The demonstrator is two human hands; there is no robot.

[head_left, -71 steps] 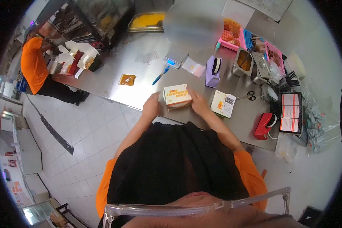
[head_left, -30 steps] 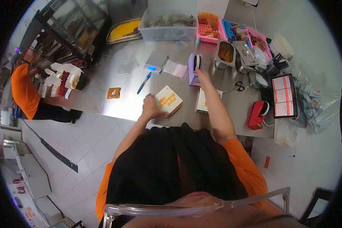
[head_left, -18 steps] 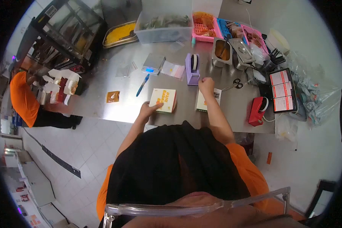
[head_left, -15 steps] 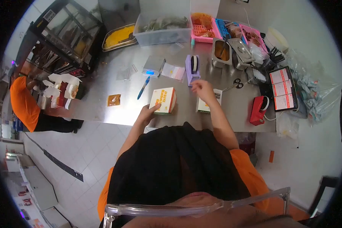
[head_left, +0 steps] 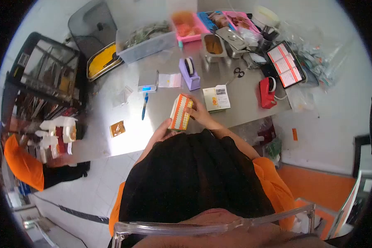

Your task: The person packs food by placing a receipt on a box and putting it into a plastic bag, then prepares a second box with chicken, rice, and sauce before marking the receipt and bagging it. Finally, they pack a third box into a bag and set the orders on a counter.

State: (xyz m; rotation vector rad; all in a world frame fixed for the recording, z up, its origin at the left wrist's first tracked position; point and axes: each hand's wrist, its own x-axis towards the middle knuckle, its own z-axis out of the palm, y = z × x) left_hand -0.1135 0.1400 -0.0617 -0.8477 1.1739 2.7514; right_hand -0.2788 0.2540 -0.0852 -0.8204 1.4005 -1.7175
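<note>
1. Left hand grips the bottom end of the orange-and-white carton; fingers wrapped under it, closed on the box.
2. Right hand clamps the carton's right side, thumb near the top edge. Whether a strip of tape sits under the fingers: too small to tell.
3. Carton is lifted on end, tilted, over the near edge of the steel counter, roughly mid-length. Flaps look closed.
4. Just beyond the right hand: a second carton lying flat, label side up, untouched.
5. Further in: purple tape dispenser and a small digital scale with a blue pen beside it, a white slip of paper between scale and dispenser.
6. Toward the left end of the counter: an orange sauce sachet lying alone.
7. Right end: scissors, red tape dispenser, tablet screen.
8. Far edge: steel tubs, pink basket, clear plastic bin, yellow tray.
9. Progress, my read: box is assembled and closed, now being turned for sealing or checking. Second carton is still to be handled.
10. Co-worker in orange at the counter's left end, separate job.
</note>
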